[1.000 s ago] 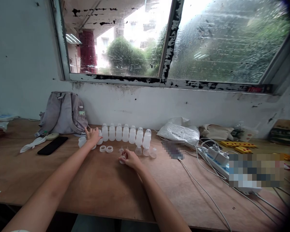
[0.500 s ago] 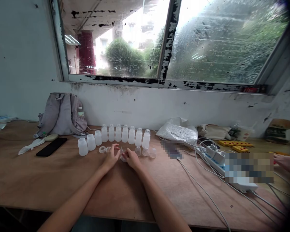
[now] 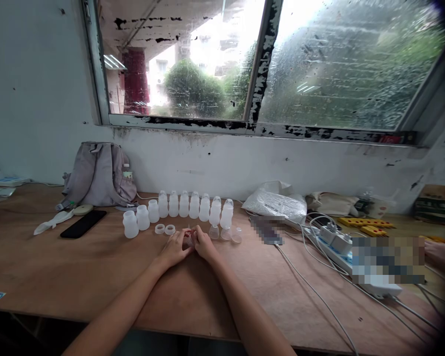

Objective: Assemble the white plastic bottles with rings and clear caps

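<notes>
My left hand (image 3: 176, 248) and my right hand (image 3: 204, 244) meet low over the table, their fingers closed around a small translucent baby bottle nipple (image 3: 188, 241). Most of this piece is hidden by the fingers. Just left of my left hand lie two white collar rings (image 3: 169, 229). To the right of my right hand are several clear domed caps (image 3: 237, 236). Behind my hands, frosted baby bottles (image 3: 184, 205) with tops on stand in a curved row. At its left end, three open-necked bottles (image 3: 131, 225) stand without tops.
A black phone (image 3: 83, 224) and a white strap-like item (image 3: 54, 222) lie left, before a grey backpack (image 3: 100, 173). To the right are a plastic-wrapped package (image 3: 276, 202), a power strip (image 3: 374, 283) and loose cables. Another person's hand (image 3: 439, 249) is at the far right.
My left hand has moved down and right to join my right hand, closing its fingers on the nipple. The two rings now show uncovered. The view has shifted slightly.
</notes>
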### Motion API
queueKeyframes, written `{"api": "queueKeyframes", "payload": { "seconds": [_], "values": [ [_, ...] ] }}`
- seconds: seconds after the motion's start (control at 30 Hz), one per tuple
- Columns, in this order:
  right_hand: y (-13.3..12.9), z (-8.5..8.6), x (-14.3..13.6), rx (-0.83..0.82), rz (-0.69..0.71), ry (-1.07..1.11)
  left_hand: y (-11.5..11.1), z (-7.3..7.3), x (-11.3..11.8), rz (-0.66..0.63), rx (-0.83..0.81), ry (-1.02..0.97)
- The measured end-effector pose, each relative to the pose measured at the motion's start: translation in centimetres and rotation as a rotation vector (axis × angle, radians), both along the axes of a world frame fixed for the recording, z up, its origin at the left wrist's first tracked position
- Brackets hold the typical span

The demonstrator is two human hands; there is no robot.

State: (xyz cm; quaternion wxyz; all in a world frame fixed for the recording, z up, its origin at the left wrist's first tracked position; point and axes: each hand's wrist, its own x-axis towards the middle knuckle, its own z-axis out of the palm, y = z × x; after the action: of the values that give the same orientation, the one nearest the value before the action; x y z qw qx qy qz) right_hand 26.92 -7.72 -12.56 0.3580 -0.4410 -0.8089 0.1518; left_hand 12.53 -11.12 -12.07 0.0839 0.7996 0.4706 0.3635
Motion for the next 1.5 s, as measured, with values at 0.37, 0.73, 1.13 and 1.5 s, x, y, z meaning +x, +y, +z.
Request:
{"api": "queueKeyframes", "payload": {
  "seconds": [0.37, 0.73, 1.13, 1.5],
  "values": [
    [-0.3, -0.2, -0.6, 0.001, 0.066, 0.030, 0.5, -0.1, -0.2, 0.060, 0.003, -0.016],
    [-0.2, -0.1, -0.7, 0.041, -0.002, 0.136, 0.4, 0.8, -0.6, 0.134, -0.026, 0.028],
    [-0.4, 1.1, 0.7, -0.010, -0.462, -0.055, 0.9, 0.2, -1.6, 0.275, 0.014, 0.172],
    [-0.4, 1.1, 0.7, -0.077, -0.549, -0.224, 1.7, -0.6, -1.8, 0.357, 0.065, 0.226]
  ]
}}
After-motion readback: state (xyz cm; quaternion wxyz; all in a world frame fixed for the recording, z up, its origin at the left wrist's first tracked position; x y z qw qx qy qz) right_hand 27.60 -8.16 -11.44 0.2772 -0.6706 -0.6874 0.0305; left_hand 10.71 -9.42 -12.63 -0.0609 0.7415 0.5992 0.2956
